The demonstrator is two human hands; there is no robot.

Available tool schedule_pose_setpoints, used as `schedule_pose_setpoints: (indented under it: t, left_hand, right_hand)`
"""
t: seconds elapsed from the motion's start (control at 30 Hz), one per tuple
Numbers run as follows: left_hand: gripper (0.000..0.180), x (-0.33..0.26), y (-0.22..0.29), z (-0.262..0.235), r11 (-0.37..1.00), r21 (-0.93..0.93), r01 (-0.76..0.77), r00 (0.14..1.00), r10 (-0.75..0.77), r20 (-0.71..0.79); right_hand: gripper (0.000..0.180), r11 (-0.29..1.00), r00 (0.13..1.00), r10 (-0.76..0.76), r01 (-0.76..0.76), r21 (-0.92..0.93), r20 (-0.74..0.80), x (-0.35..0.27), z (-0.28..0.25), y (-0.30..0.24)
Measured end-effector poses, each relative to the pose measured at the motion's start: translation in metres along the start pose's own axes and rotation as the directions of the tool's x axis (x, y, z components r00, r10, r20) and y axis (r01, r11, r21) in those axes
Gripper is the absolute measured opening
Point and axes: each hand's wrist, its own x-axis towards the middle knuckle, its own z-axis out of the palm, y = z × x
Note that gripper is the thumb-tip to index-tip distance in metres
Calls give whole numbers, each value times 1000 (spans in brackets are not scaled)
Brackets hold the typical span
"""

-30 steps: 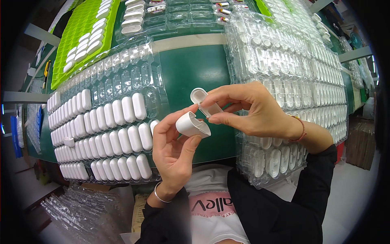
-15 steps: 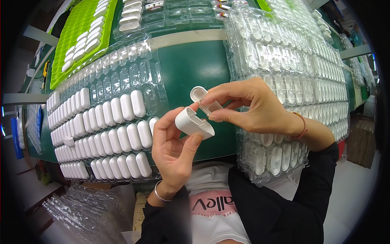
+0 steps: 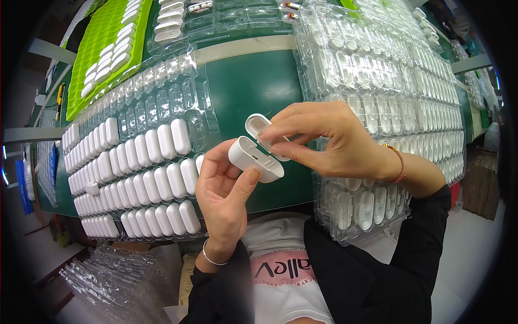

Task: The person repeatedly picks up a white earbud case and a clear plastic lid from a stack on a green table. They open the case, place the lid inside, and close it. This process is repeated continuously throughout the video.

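Observation:
My left hand [image 3: 224, 189] grips the body of a small white plastic case [image 3: 253, 156] with its hinged lid swung open. My right hand [image 3: 329, 141] pinches the open lid [image 3: 257, 125] from the right with fingertips. Both hands hover above the green table [image 3: 259, 81]. To the left lies a clear blister tray [image 3: 135, 162] with several white cases standing in its pockets; its upper pockets hold nothing.
A tall stack of clear trays [image 3: 388, 97] holding white parts stands to the right. At the far left is a green tray [image 3: 105, 48] with several white cases. Loose clear trays [image 3: 113, 275] lie below the table edge. More trays [image 3: 216, 13] sit at the back.
The white case has tilted and turned slightly in my hands, its open mouth now facing more upward. Both hands stay in the same place.

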Motion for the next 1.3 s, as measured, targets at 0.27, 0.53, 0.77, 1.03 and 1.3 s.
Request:
schedule_pose_setpoints:
  t: [0.27,0.53,0.77,1.03,1.3]
  left_hand:
    - [53,2,-2,0,1000,6,-7,1000,7,-1]
    - [52,0,-2,-2,999,-37,-10,1000,10,-1]
    - [48,-1,-4,2,999,12,-33,999,34,-31]
    - [40,1,-3,-2,997,-76,-30,1000,31,4]
    - [48,-2,-12,-14,989,-144,-22,999,28,43]
  right_hand:
    - [24,974,992,-117,122,-192,36,-2,-1,-1]
    - [16,938,962,-262,234,-254,-80,-4,9,6]
    - [14,916,965,-260,235,-325,-33,-7,9,5]
    - [26,872,959,-277,274,-405,54,-10,6,-1]
    - [23,916,946,-323,307,-258,-21,-4,8,4]
